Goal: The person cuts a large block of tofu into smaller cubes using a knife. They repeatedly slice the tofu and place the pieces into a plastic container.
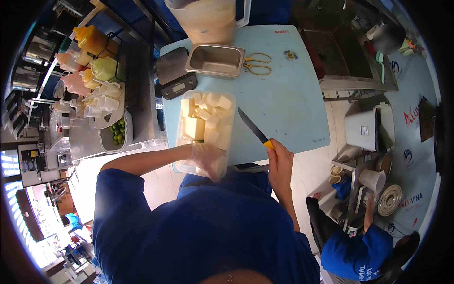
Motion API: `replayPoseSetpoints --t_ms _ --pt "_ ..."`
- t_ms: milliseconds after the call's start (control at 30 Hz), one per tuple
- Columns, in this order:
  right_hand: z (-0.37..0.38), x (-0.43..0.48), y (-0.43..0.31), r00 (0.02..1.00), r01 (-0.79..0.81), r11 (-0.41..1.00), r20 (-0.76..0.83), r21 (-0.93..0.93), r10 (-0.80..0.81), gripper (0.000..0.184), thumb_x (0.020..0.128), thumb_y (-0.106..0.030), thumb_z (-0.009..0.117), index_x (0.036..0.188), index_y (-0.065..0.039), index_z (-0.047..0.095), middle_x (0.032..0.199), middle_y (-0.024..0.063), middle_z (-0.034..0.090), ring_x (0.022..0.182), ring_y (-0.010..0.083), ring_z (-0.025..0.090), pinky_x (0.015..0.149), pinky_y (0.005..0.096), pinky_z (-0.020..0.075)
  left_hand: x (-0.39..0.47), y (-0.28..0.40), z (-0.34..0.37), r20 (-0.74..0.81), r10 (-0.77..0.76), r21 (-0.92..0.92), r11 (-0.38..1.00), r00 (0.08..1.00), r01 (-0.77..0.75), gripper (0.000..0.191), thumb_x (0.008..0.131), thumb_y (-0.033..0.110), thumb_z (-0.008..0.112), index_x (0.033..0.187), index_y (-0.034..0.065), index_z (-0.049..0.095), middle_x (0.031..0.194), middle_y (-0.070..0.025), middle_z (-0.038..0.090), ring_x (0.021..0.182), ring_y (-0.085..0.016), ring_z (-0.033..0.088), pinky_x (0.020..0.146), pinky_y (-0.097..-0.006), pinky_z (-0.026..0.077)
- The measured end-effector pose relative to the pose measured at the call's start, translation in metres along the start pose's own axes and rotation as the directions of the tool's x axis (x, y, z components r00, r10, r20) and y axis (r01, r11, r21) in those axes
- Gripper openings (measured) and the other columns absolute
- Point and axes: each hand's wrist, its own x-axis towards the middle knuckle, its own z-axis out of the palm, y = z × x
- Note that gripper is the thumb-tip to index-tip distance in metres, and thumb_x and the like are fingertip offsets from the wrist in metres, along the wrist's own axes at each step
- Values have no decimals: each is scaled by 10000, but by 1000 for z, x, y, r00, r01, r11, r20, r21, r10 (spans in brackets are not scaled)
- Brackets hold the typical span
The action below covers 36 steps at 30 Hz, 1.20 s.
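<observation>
My left hand [208, 158], in a clear plastic glove, reaches into the near end of a translucent plastic container [230, 133]. Its fingers lie over pale pieces there; whether they grip one is hidden. Cream-coloured cubes [212, 121] and a larger pale yellow block [194, 128] fill the rest of the container. My bare right hand [280, 156] holds a knife [253, 125] by its yellow handle. The dark blade points away and to the left, over the light blue worktop [283, 106], just right of the container.
Beyond the container are a digital scale [179, 86], a stainless steel pan [216, 62], gold-handled scissors [259, 69] and a large pitcher [207, 25] of pale contents. Squeeze bottles [106, 67] and a bin of limes [118, 133] stand left. A co-worker [358, 252] is at lower right, near shelves.
</observation>
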Motion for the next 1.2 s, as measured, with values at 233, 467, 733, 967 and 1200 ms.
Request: replayPoseSetpoints --t_ms 233,467,733,967,1200 --pt "-1 4 -2 996 -43 999 74 -19 44 277 1034 -183 509 1203 7 619 1043 132 690 917 278 618 922 366 378 9 -7 1 -12 -42 102 994 999 43 1115 649 656 812 1374 -115 461 1247 -324 598 1182 -414 594 1019 -408 472" --pt "-8 8 -7 991 -59 998 118 -18 61 300 1033 -201 509 1205 18 622 1010 159 684 884 288 610 897 367 382 -6 -7 -4 23 42 121 992 999 -44 1069 654 643 812 1358 -87 474 1206 -284 617 1167 -414 595 1006 -418 481" --pt "-6 3 -5 988 -45 999 147 -1 45 306 1034 -207 508 1208 14 627 984 163 686 840 287 608 870 365 390 9 -1 -7 237 -190 298 948 953 114 1017 640 614 828 1363 -18 494 1211 -252 617 1160 -400 596 996 -446 476" --pt "-4 -1 6 994 -32 999 103 -1 32 322 1041 -232 523 1271 -25 613 833 117 632 763 216 516 722 338 423 6 -6 -13 280 -241 183 964 929 195 913 602 550 860 1339 104 560 1235 -164 621 1133 -356 603 954 -478 472" --pt "-4 1 9 994 -46 997 105 58 40 323 1045 -240 521 1268 -26 617 784 73 595 746 179 490 716 317 412 8 -5 4 269 -153 332 942 951 58 912 620 534 856 1355 96 541 1231 -166 621 1125 -347 605 949 -464 472"
